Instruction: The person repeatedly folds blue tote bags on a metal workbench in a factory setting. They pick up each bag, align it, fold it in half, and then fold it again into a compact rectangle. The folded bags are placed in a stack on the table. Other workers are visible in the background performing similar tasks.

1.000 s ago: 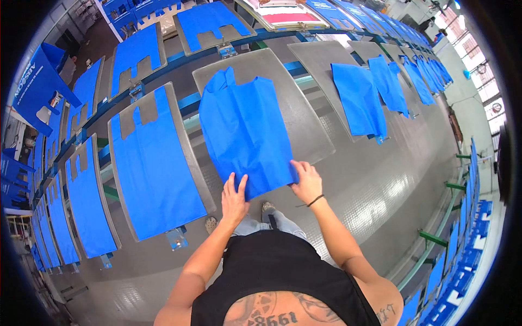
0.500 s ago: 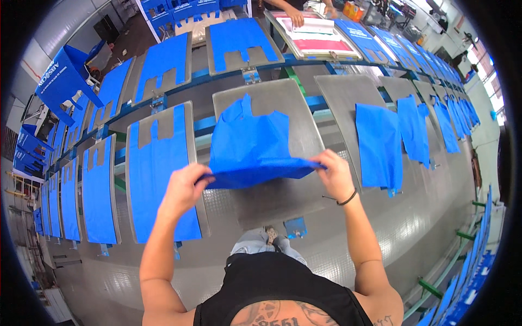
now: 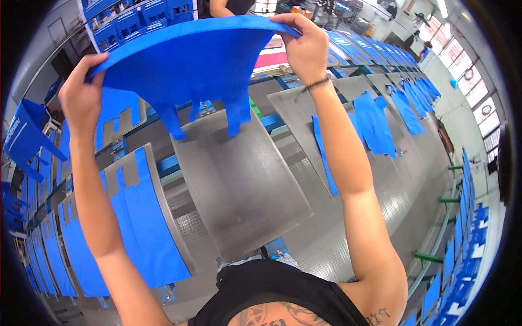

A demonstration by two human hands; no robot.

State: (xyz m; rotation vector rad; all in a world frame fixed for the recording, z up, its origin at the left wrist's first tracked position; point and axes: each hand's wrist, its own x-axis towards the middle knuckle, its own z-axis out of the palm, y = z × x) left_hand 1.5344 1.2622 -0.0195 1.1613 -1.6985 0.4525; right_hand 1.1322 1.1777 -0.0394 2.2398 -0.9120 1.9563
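Note:
A blue fabric bag (image 3: 185, 60) with cut-out handles is stretched between my raised hands. My left hand (image 3: 81, 98) pinches one corner of its long edge. At the opposite corner, my right hand (image 3: 307, 51) closes its fingers over the same edge. The handle strips hang down toward the far end of a bare grey metal board (image 3: 242, 185) in front of me. On the neighbouring board to the left, another blue bag (image 3: 141, 228) lies flat. Part of the far row is hidden behind the raised bag.
Several blue bags (image 3: 375, 122) lie loosely on boards to the right. A blue rail (image 3: 168, 163) runs between the two rows. Across it, another person's arm (image 3: 220, 8) shows near a printing frame (image 3: 271, 60). Stacked blue goods (image 3: 130, 24) stand at the back left.
Both hands have lifted the bag up and away from the board, spreading its edge wider. Its handles now hang downward, and the board beneath is bared. The view has shifted.

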